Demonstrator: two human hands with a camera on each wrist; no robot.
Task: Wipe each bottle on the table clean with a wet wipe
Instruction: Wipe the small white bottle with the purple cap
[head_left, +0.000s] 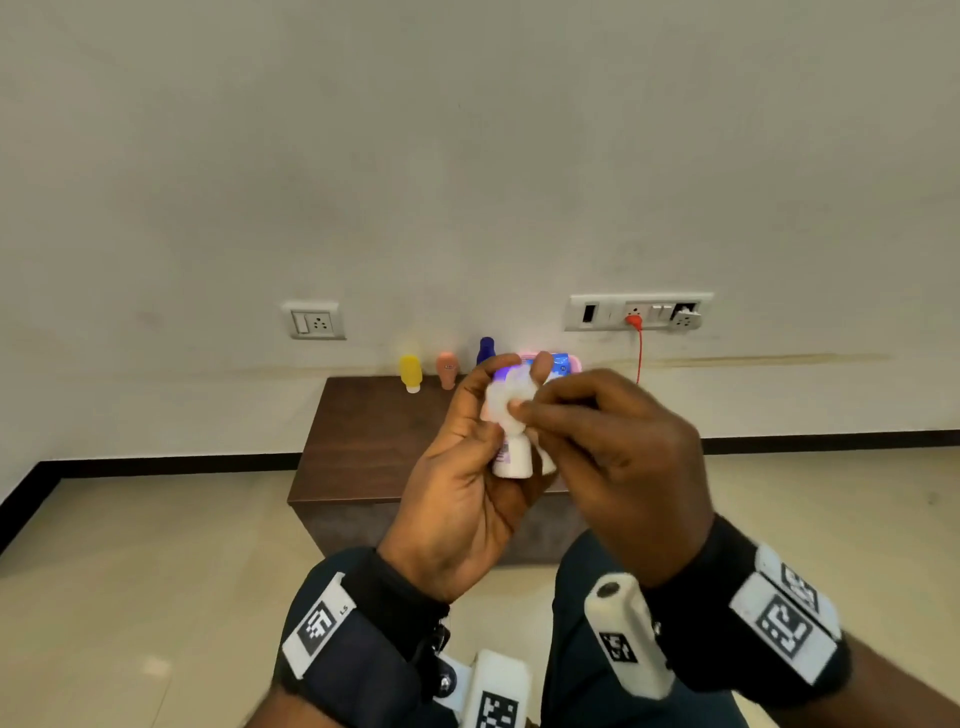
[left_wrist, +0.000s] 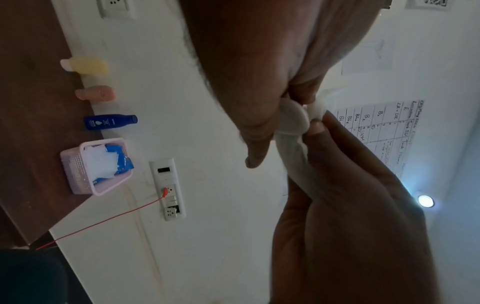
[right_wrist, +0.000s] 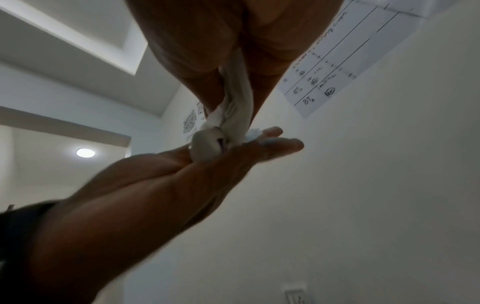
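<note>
left hand grips white bottle mid-air, steadying it | right hand pinches wet wipe on its top, rubbing | 3 bottles wait at table 12 o'clock edge, clear of work

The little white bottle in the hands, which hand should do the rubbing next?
Right. The right hand already pinches the white wet wipe against the small white plastic bottle. The left hand has its grip round that bottle, so it probably should just steady it.
</note>
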